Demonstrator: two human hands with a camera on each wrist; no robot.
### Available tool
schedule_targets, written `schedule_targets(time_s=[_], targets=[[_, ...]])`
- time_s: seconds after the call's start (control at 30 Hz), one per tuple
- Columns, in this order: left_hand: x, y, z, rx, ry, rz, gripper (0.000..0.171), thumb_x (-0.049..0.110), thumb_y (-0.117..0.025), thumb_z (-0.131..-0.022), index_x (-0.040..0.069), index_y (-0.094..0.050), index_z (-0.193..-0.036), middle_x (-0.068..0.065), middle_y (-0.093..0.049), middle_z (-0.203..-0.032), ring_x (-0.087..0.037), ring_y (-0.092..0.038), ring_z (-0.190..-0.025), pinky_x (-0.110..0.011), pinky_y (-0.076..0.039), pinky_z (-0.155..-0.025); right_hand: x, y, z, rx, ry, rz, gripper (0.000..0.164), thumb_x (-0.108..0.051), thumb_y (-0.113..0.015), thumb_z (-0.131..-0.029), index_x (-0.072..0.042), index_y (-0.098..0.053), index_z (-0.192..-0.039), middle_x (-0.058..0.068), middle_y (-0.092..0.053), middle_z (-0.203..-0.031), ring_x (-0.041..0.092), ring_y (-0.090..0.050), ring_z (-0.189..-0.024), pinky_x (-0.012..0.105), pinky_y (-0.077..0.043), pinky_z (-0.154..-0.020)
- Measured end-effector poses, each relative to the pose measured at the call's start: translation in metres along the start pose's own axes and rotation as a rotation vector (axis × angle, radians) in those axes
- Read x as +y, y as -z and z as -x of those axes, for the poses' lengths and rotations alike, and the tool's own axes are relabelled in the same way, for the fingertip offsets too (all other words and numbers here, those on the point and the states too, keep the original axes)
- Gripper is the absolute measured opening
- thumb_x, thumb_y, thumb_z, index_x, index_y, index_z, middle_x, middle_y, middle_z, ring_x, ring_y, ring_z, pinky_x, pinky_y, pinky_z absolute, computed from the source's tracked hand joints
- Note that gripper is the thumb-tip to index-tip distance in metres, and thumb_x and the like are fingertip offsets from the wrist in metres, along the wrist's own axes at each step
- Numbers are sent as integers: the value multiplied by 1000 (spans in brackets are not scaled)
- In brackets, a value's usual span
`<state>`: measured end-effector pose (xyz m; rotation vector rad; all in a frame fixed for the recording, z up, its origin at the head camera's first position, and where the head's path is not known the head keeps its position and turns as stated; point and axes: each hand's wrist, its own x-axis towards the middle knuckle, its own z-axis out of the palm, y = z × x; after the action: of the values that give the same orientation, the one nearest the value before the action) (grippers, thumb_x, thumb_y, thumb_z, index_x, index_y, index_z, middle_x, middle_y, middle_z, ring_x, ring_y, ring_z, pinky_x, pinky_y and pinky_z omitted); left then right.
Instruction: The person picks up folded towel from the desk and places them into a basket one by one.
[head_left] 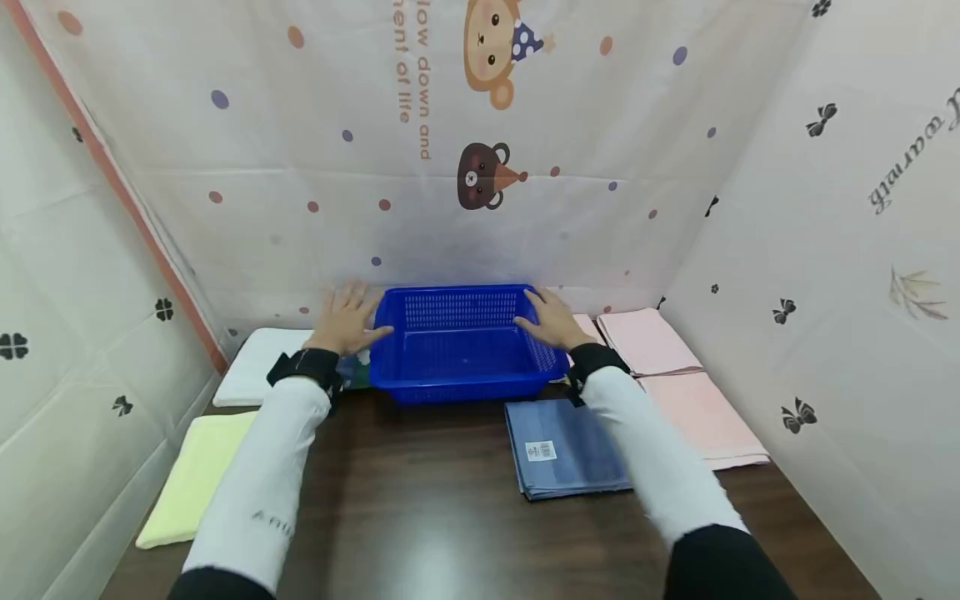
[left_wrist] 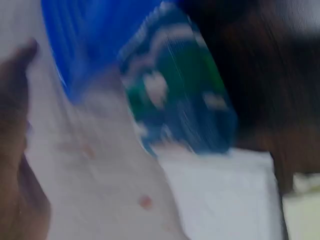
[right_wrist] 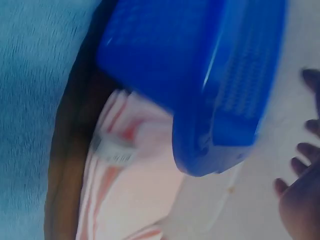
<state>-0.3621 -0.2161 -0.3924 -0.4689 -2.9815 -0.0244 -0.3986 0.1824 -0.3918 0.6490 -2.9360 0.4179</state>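
A blue plastic basket (head_left: 465,346) with perforated sides stands at the far side of the table, against the back curtain. My left hand (head_left: 347,319) is spread beside its left end, thumb pointing at the rim. At the other end, my right hand (head_left: 551,318) has its fingers spread near the right rim. The right wrist view shows those fingers (right_wrist: 299,167) apart from the basket. By the basket's left end lies a green and blue patterned cloth (left_wrist: 175,85). A striped pink folded towel (right_wrist: 145,170) lies beside the basket's right end.
At left lie a white folded towel (head_left: 258,362) and a pale yellow one (head_left: 197,475). Below my right wrist is a blue folded towel (head_left: 566,450) with a label. Pink folded towels (head_left: 648,342) line the right edge. Printed curtains (head_left: 300,167) enclose the brown table (head_left: 405,483).
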Motion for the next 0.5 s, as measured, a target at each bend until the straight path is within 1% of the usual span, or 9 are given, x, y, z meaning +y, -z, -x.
schedule_targets(time_s=[0.07, 0.13, 0.2, 0.27, 0.37, 0.43, 0.5], targets=[[11, 1, 10, 31, -50, -25, 70, 47, -54, -103, 6, -38, -156, -26, -27, -165, -45, -19, -155, -66, -11, -125, 0, 1, 8, 41, 49, -24, 68, -32, -55, -104, 8, -33, -155, 32, -27, -163, 48, -26, -152, 60, -22, -125], [22, 3, 24, 60, -89, -20, 63, 41, -59, -102, 5, -47, -151, -26, -33, -163, -44, -26, -153, -65, -19, -124, 2, 2, 20, 77, 82, -50, 65, -28, -58, -103, 10, -37, -152, 34, -30, -161, 50, -30, -149, 61, -25, -123], [31, 0, 37, 111, -107, -1, 57, 37, -62, -100, 4, -53, -146, -26, -39, -160, -45, -32, -151, -65, -25, -121, 3, 1, 34, 100, 102, -75, 64, -25, -59, -102, 11, -38, -151, 36, -33, -158, 52, -34, -146, 63, -29, -120], [38, -7, 47, 161, -110, 48, 53, 34, -64, -100, 3, -57, -142, -27, -41, -158, -45, -32, -150, -65, -28, -120, 5, -2, 50, 107, 99, -108, 64, -21, -61, -101, 13, -38, -150, 37, -34, -157, 53, -36, -145, 64, -30, -119], [45, -25, 54, 223, -115, 136, 47, 30, -62, -101, 1, -61, -137, -30, -42, -156, -49, -32, -150, -67, -28, -119, 8, -12, 72, 110, 88, -129, 61, -13, -62, -100, 18, -38, -147, 40, -37, -153, 55, -39, -142, 63, -32, -118], [48, -37, 57, 220, -102, 208, 44, 28, -57, -103, -1, -61, -136, -32, -40, -156, -51, -31, -149, -68, -27, -118, 7, -21, 85, 115, 70, -139, 57, -10, -59, -101, 22, -39, -144, 42, -36, -152, 55, -37, -143, 63, -31, -118], [49, -47, 55, 210, -68, 282, 44, 28, -51, -106, -3, -60, -136, -33, -38, -157, -53, -29, -149, -70, -27, -118, 6, -27, 93, 119, 56, -151, 53, -9, -54, -103, 23, -38, -143, 43, -33, -152, 56, -33, -145, 63, -29, -119]])
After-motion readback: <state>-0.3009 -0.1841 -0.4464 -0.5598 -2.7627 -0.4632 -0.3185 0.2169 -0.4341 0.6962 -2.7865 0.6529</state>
